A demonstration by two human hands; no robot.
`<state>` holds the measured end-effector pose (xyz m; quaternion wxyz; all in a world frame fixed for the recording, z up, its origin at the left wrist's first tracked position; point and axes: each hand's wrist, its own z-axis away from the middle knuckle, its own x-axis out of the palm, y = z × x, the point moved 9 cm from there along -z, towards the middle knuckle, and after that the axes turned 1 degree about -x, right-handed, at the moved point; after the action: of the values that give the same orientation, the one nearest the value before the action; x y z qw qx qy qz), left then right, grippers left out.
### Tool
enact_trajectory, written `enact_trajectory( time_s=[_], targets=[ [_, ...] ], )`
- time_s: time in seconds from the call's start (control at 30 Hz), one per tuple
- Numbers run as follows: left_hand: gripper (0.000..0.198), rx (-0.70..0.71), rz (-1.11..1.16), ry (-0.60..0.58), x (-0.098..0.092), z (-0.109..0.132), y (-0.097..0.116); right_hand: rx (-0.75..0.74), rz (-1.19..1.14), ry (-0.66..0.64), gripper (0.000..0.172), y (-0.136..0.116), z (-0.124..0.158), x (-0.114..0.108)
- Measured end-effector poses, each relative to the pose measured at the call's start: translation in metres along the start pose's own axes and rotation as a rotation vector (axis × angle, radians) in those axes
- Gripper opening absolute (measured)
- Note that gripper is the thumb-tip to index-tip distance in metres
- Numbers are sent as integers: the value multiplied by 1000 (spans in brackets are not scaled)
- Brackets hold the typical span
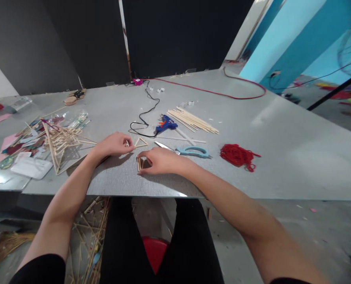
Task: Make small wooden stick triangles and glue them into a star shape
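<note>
My left hand (115, 144) is curled, thumb and fingertips pinched at the left corner of a small triangle of wooden sticks (142, 144). That triangle looks flat on the grey table. Just nearer to me, my right hand (162, 161) grips a small bundle of short wooden stick pieces (139, 164) between thumb and fingers, close above the tabletop. Part of the bundle is hidden by the fingers. Behind my right hand lie scissors (193, 151) with light blue handles. A blue glue gun (166, 124) rests farther back, a white glue stick at its rear.
Long wooden sticks (193, 120) lie behind the glue gun. Red yarn (237, 155) is heaped at right. At left, a large stick frame (51, 146) stands among scraps beside a white tray (31, 167). A black cord (145, 114) trails across the table (296, 157).
</note>
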<state>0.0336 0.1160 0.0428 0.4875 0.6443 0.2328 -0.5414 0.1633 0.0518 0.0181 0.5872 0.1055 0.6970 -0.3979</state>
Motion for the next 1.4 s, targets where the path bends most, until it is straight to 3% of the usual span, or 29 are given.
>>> enact_trajectory(
  time_s=[0.1, 0.2, 0.43, 0.63, 0.73, 0.8, 0.87, 1.0, 1.2, 1.4],
  targets=[
    [36, 34, -5, -186, 16, 6, 9, 26, -11, 2, 63, 5, 1, 0],
    [38, 16, -67, -266, 25, 11, 13, 28, -19, 18, 62, 7, 2, -3],
    [50, -8, -181, -245, 38, 16, 28, 45, -19, 11, 51, 9, 5, -13],
    [40, 44, -121, -221, 38, 13, 33, 91, 14, 51, 35, 18, 4, -20],
    [39, 41, -16, -180, 14, 12, 20, 129, 53, 156, 32, 27, 0, -29],
    [40, -26, -18, -125, -7, 12, 2, 178, 126, 217, 34, 33, -2, -32],
    [47, -112, -99, -149, -16, 15, -17, 227, 208, 231, 37, 38, -5, -30],
    [68, -223, -285, -167, -16, 14, -41, 260, 317, 191, 41, 40, -12, -18],
    [61, -239, -303, -153, -4, 1, -54, 272, 333, 196, 38, 42, -16, -14],
    [57, -347, -383, 42, -22, -7, -83, 266, 311, 194, 37, 44, -15, -14]
  ],
)
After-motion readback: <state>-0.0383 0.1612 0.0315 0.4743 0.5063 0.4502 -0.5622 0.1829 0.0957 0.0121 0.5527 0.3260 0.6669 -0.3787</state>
